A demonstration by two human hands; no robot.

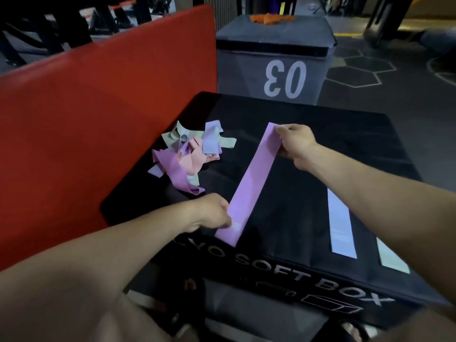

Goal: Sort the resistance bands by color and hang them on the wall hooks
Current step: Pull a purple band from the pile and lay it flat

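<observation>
Nearest the camera, the left hand (212, 213) is pinching the near end of a purple band (251, 183), fingers curled on its edge, while at about one o'clock from it the right hand (296, 144) is gripping the far end, so both grips are grasping the same strip and holding it flat and taut across the black box (320, 149) that is serving as the bench. The step in hand looks like laying this band out as the start of a purple row; doing it well probably means keeping the tension even so the strip is not twisting, then setting it down parallel to the pale blue band (341, 225) and the pale green band (392, 257), which are lying flat at four o'clock near the box's front edge, well apart from it. At ten o'clock from the purple strip, a tangled pile of bands (187, 156) in purple, pink, blue and green is waiting unsorted, so much of the task seems left, and no wall hooks are showing. A red pad (98, 95) is leaning along the box's left side. Farther off at twelve o'clock, a grey box (271, 70) marked 03 is carrying something orange (269, 18) on top, and a dark floor with hexagon lines is spreading to the right.
</observation>
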